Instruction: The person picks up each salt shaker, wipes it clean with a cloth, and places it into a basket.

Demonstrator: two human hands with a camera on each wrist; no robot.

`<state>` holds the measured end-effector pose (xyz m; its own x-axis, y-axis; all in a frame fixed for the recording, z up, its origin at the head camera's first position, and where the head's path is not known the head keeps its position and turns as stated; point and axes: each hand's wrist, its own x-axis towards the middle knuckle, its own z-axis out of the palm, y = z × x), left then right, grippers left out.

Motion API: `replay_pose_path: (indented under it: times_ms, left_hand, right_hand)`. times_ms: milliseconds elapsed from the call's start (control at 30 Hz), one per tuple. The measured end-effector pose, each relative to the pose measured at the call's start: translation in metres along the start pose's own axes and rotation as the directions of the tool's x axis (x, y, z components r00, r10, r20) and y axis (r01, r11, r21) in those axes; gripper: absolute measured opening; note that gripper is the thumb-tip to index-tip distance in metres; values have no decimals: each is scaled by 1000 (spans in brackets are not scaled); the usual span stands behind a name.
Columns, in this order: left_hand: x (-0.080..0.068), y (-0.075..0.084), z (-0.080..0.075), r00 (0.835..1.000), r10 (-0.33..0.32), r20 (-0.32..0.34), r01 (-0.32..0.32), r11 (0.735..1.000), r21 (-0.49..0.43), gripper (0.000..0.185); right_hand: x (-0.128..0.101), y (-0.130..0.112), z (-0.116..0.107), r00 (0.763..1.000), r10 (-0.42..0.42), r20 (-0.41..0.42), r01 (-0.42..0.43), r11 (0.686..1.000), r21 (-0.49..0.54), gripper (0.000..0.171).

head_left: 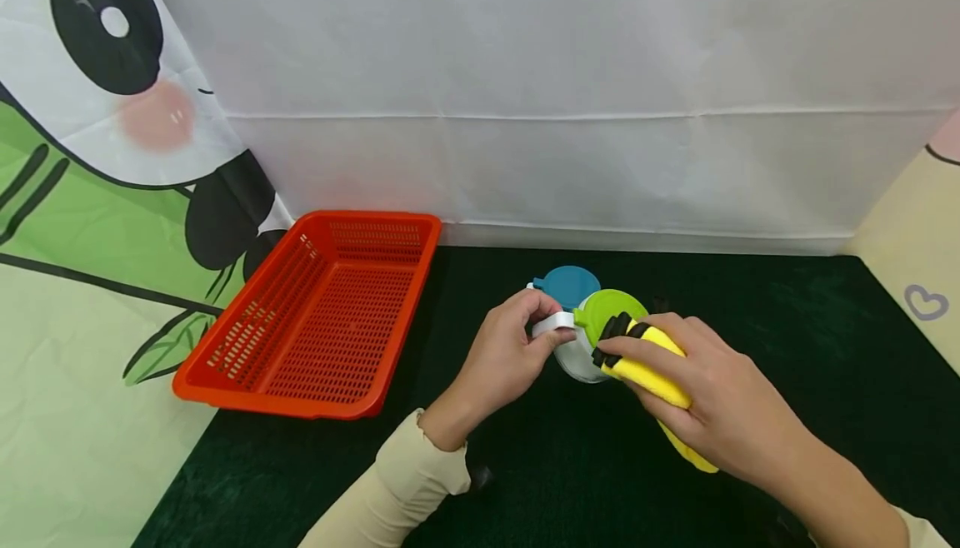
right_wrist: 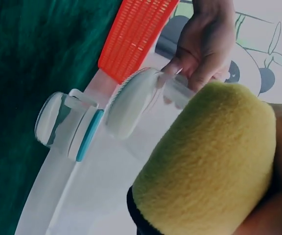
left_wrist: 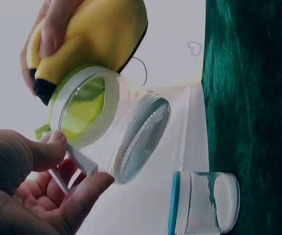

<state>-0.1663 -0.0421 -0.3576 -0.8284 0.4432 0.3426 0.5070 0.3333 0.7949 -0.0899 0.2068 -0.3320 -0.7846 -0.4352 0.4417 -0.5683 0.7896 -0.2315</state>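
Observation:
My left hand pinches the white handle of a clear glass jar with a green lid, holding it lifted and tilted above the dark green cloth. The same green-lidded jar fills the left wrist view, my thumb and fingers curled round its handle. My right hand grips a yellow sponge with a black edge and presses it against the green lid. In the right wrist view the sponge is close up, with the jar behind. A second jar with a blue lid stands just behind.
An empty red plastic basket sits at the left edge of the dark green cloth. A white backdrop hangs behind, and a panda-print sheet covers the left side. The blue-lidded jar rests on the cloth by the wall.

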Motion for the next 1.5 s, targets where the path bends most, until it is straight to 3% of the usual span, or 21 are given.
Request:
replay_pose_path:
  times_ms: [267, 533, 767, 867, 1033, 1167, 1367, 1500]
  left_hand:
    - [-1, 2, 4, 993, 55, 108, -52, 998, -30, 16]
    - [-1, 5, 5, 1000, -4, 24, 4, 1000, 15, 16]
    - [-3, 4, 1, 995, 45, 91, -43, 999, -19, 17]
    - [-3, 4, 2, 995, 48, 87, -46, 999, -20, 17]
    - [-2, 4, 4, 999, 20, 41, -20, 1000, 2, 16]
    - [-2, 3, 3, 999, 23, 39, -23, 1000, -9, 16]
    - [-3, 2, 1, 995, 60, 81, -59, 998, -19, 16]
    - [-5, 2, 3, 997, 51, 65, -51, 999, -9, 16]
  right_hand:
    - [13, 16, -2, 994, 68, -87, -69, 998, -12, 49]
    - [5, -11, 2, 1000, -4, -29, 3, 1000, -12, 61]
    - [15, 9, -2, 995, 65, -76, -66, 998, 0, 47]
    - [17, 13, -1, 992, 96, -79, -95, 995, 12, 46]
    - [8, -3, 3, 997, 56, -55, -55, 998, 18, 56]
    - [4, -13, 4, 999, 8, -51, -8, 1000, 10, 60]
    - [15, 8, 2, 995, 65, -77, -64, 998, 10, 49]
    - [22, 16, 5, 993, 88, -83, -87, 996, 16, 44]
